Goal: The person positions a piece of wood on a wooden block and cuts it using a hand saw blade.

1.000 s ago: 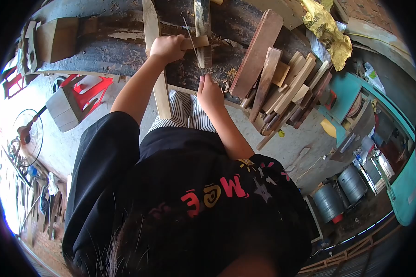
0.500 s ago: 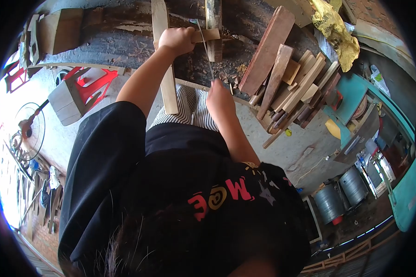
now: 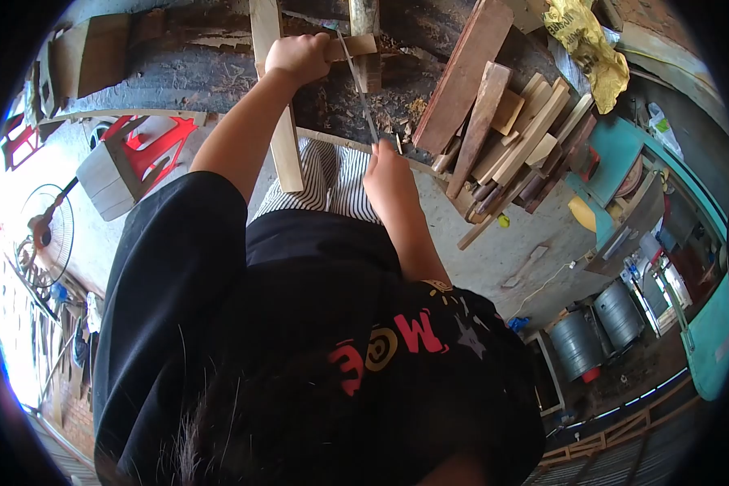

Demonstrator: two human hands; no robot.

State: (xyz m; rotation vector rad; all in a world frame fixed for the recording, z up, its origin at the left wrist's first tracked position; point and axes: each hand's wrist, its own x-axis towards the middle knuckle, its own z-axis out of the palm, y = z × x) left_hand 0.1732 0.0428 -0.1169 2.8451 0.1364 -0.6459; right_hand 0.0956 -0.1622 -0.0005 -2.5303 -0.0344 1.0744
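Note:
My left hand (image 3: pixel 298 60) is closed around a short wooden piece (image 3: pixel 351 48), which lies crosswise between a long pale board (image 3: pixel 285 150) and a narrower upright-running block (image 3: pixel 366 74). In my right hand (image 3: pixel 390 176) is a thin metal tool (image 3: pixel 363 101), perhaps a file or blade, gripped at its near end. The tool slants up and to the left, its far part beside the short piece just right of my left fingers. Its handle is hidden in my fingers.
A dark, worn workbench (image 3: pixel 194 77) carries wood shavings. Right of my hands lie a thick reddish plank (image 3: pixel 463 77) and a pile of wood strips (image 3: pixel 535 134). A yellow sack (image 3: pixel 595 53) is at the upper right. Left are a wooden block (image 3: pixel 93 57), a red stool (image 3: pixel 160 150) and a fan (image 3: pixel 44 231).
The metal tool shows longer below the short piece than a second ago, with my right hand lower relative to it. My left hand keeps its hold. The whole view has shifted slightly.

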